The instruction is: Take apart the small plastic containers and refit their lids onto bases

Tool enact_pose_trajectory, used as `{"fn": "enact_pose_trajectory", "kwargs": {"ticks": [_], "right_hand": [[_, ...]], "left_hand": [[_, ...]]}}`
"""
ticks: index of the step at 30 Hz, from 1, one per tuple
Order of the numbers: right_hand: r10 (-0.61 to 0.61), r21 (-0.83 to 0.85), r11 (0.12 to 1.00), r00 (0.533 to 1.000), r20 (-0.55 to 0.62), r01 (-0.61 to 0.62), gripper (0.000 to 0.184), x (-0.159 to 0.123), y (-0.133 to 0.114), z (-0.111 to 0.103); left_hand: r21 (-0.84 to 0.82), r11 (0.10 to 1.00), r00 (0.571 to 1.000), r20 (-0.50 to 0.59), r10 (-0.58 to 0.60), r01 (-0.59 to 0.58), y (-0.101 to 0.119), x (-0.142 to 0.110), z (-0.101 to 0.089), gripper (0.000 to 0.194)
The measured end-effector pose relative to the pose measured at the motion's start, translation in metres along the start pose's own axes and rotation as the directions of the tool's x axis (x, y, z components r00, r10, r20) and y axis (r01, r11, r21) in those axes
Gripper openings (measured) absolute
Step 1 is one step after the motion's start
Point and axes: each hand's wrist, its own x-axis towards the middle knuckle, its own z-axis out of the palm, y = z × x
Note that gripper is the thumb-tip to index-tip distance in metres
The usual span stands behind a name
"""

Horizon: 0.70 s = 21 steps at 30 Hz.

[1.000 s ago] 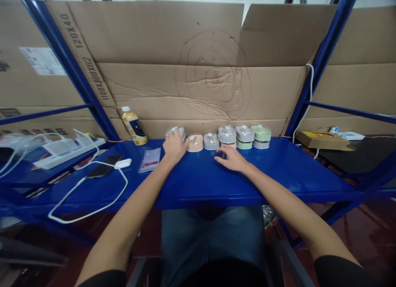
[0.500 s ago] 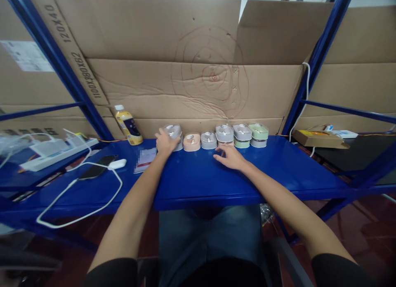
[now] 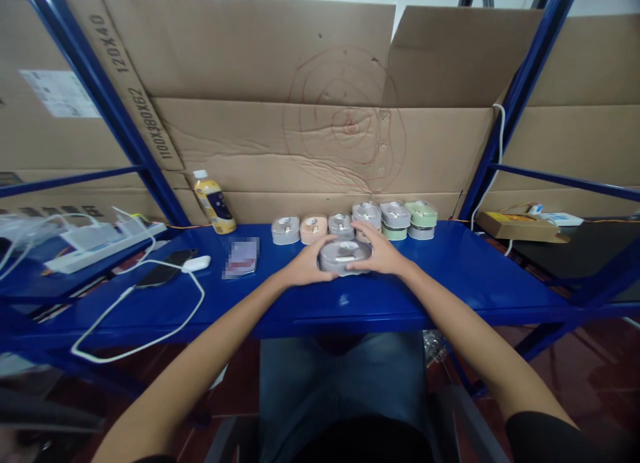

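Observation:
A grey round-cornered case with a clear lid [image 3: 345,256] sits on the blue shelf [image 3: 450,283] in front of me, held from both sides. My left hand [image 3: 303,268] grips its left side, fingers curled. My right hand [image 3: 381,251] grips its right side and top edge. Behind it, along the cardboard, stands a row of similar cases: a grey one [image 3: 285,229], a peach one [image 3: 314,228], another grey one [image 3: 341,224], then stacked pairs ending in a green-topped stack [image 3: 421,219].
A yellow bottle [image 3: 213,202] stands at the back left, a small card [image 3: 242,256] lies beside my left arm. Further left are a white charger with cable [image 3: 196,264], a dark phone [image 3: 166,268] and a power strip [image 3: 95,240]. A flat cardboard box [image 3: 517,225] lies at right.
My left hand has left the far-left case in the row and come to the middle. Both hands now hold a grey case in front of the row; the right hand moved slightly onto it.

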Motion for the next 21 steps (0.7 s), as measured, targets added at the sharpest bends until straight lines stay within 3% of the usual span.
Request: {"fn": "enact_pose_trajectory", "kwargs": {"ticks": [3,6,10,14,18,21], "right_hand": [[0.022,-0.001,1.000,0.981,0.194,-0.022,0.101,-0.002,-0.004,0.002],[0.046,-0.028,0.999,0.970,0.238,-0.041,0.094,-0.003,-0.008,0.007],[0.056,-0.063,0.997,0.979,0.195,-0.045,0.088,-0.003,-0.010,0.013],[0.091,-0.033,0.996,0.991,0.096,-0.088,0.077,0.000,-0.003,0.009],[0.205,-0.038,0.977,0.976,-0.071,-0.208,0.067,0.002,0.012,-0.004],[0.297,-0.008,0.954,0.949,-0.109,-0.300,0.063,0.001,0.026,-0.013]], "left_hand": [[-0.110,0.993,0.997,0.062,0.046,-0.039,0.001,-0.002,0.020,0.093],[-0.180,0.983,0.999,0.034,0.022,-0.016,-0.005,-0.003,0.030,0.099],[-0.235,0.972,1.000,-0.002,-0.012,0.011,-0.012,-0.004,0.034,0.108],[-0.096,0.993,0.997,-0.029,-0.067,0.064,-0.013,-0.007,0.030,0.108],[0.131,0.991,1.000,0.013,-0.001,0.000,-0.012,-0.013,0.022,0.071],[0.222,0.975,0.997,0.074,-0.016,0.000,-0.012,-0.015,0.020,0.051]]}}
